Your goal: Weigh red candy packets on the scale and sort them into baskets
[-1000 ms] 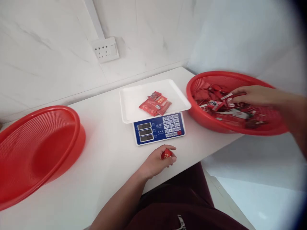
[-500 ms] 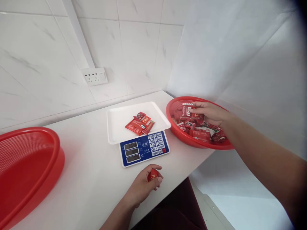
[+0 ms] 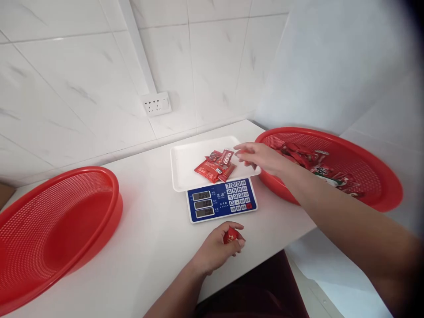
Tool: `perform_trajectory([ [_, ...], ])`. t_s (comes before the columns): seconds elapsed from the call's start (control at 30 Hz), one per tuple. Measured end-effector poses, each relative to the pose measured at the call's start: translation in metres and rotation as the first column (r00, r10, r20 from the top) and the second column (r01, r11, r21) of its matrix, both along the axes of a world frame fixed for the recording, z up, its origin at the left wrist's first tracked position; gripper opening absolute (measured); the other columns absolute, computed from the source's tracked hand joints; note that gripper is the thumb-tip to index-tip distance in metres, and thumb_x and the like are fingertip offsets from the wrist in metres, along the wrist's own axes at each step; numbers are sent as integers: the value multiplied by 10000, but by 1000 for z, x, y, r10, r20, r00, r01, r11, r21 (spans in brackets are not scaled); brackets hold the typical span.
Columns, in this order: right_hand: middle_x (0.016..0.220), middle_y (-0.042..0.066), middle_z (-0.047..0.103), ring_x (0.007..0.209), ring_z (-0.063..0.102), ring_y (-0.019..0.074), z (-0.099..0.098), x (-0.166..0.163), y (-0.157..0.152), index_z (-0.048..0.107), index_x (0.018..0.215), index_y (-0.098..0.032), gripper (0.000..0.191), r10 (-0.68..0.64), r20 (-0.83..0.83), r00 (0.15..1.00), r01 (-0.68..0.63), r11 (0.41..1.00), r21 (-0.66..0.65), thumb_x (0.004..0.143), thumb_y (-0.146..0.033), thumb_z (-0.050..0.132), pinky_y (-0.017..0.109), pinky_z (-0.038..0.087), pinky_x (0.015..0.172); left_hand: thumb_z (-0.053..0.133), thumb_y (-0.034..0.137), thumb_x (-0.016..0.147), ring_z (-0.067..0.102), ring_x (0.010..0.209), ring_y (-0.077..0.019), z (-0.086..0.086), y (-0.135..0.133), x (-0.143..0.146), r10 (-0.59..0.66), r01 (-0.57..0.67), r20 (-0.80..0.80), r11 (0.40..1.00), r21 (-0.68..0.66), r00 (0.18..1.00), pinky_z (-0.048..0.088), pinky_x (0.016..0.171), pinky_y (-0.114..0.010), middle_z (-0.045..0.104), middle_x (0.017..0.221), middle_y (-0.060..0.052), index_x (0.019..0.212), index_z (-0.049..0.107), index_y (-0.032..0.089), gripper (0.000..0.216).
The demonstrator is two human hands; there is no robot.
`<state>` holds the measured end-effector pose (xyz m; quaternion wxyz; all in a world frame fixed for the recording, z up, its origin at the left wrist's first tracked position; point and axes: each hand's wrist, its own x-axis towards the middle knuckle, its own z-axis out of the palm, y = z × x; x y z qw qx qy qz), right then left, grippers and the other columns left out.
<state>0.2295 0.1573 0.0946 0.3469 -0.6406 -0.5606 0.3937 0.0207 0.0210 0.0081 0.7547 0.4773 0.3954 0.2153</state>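
Head view: nearest, the left hand (image 3: 217, 249) rests on the white counter (image 3: 149, 238) just in front of the scale, fingers curled around a small red packet (image 3: 230, 235). Beyond it stands the scale (image 3: 221, 199), blue keypad panel facing the person, with 3 small displays on its left side. Its white weighing tray (image 3: 185, 165) carries a little heap of red snack packets (image 3: 215, 164). The right hand (image 3: 261, 157) reaches across from the right over the tray's right edge, fingers loosely extended toward the heap; I cannot tell whether it grips anything. Behind that forearm sits a red mesh basket (image 3: 374, 185) with more red packets (image 3: 311, 161) lying in it. At the left of the counter, well apart from the scale, is a second red mesh basket (image 3: 62, 221). Farthest back, a wall socket (image 3: 157, 104) sits on the white tiled wall.
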Motion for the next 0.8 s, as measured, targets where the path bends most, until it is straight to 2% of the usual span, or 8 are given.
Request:
perform_trajectory([
  [0.13,834,42,624,591,532,104,-13,15,-32,627,1061,-218,327,-10,-126,992,16,999,44,751,-322,625,181,395,399,647,286,734,523,676,-108,-2,-3,1,-18,19,41,1000,-21,999,409,660,-276,591,880,-32,1080,552,178,374],
  [0.3,852,28,610,571,514,107,-20,20,-82,628,1013,-258,331,5,-214,977,17,995,102,715,-401,649,186,380,365,611,158,723,532,715,-115,-7,-3,2,-46,49,94,998,-27,995,422,660,-276,587,922,-43,1139,508,183,429],
  [0.4,881,32,608,550,516,107,-29,14,-108,618,1000,-262,338,115,-184,976,-121,992,-22,717,-445,643,190,385,346,577,128,741,563,801,-141,-12,-5,3,-58,66,165,997,-45,985,449,719,-313,584,1004,-78,1225,418,178,511],
  [0.47,848,35,612,553,524,119,-41,7,-121,612,1025,-249,364,225,-117,967,-243,956,-162,733,-466,623,209,416,372,580,142,758,586,851,-157,-14,-6,4,-41,58,210,995,-77,977,451,783,-351,580,1039,-93,1283,356,181,572],
  [0.53,852,43,627,652,569,156,-53,-3,-130,619,1035,-235,373,342,-69,937,-349,907,-238,746,-470,610,254,485,499,601,161,761,606,857,-169,-15,-6,5,-2,26,228,995,-101,974,443,826,-379,600,976,-75,1347,283,185,668],
  [0.6,875,47,643,770,591,191,-62,-13,-136,635,1007,-226,350,433,-63,899,-434,866,-247,764,-474,591,305,500,664,608,159,758,623,803,-168,-14,-6,5,27,-2,218,994,-113,976,447,825,-387,610,856,-35,1401,191,181,767],
  [0.67,882,48,648,815,590,204,-65,-21,-139,644,964,-223,320,475,-64,878,-475,844,-250,787,-475,561,329,475,742,590,125,757,626,734,-151,-11,-5,5,32,-9,187,993,-119,982,462,796,-377,596,786,-2,1431,110,184,829],
  [0.8,803,28,623,728,563,177,-64,-25,-139,628,806,-217,257,482,7,876,-465,850,-248,801,-457,537,301,447,674,585,88,746,625,712,-135,-7,-4,5,-4,28,187,992,-121,982,478,778,-371,576,777,16,1436,88,212,860],
])
